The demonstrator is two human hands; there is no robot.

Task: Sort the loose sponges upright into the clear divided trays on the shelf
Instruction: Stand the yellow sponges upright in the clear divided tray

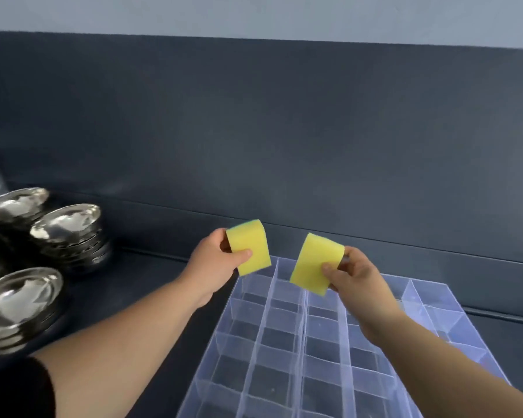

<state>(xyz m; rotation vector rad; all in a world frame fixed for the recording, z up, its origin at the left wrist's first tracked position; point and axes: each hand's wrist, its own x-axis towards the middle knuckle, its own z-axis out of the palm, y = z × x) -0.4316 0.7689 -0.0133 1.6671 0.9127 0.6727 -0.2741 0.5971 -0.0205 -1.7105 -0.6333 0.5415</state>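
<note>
The dark shelf point(151, 285) runs out under both forearms and ends at a dark back wall point(254, 131) just beyond the hands, leaving open surface between the left forearm and the dishes further left. Below and nearer than the hands lie the clear divided trays point(267, 312), at least two set side by side with a seam between them; the exact count is hard to read through the plastic, and their near edge runs out of view. Their cells are open at the top, with the shelf showing dark through the floors. Well to the left of the left hand stand three stacks of shiny steel dishes point(70, 233), blurred, with the far-left ones cut by the frame. A black sleeve point(12, 387) covers the left upper arm. There are two sponges, one in each hand, apart from each other above the far end of the trays. The left hand point(215, 263) pinches the left sponge point(249, 245), thumb on its yellow face and fingers behind; its long axis is near upright, top leaning left, with a green layer along the top edge. The right hand point(354, 279) pinches the right sponge point(314, 262) likewise, long axis tilted with the top leaning right
</note>
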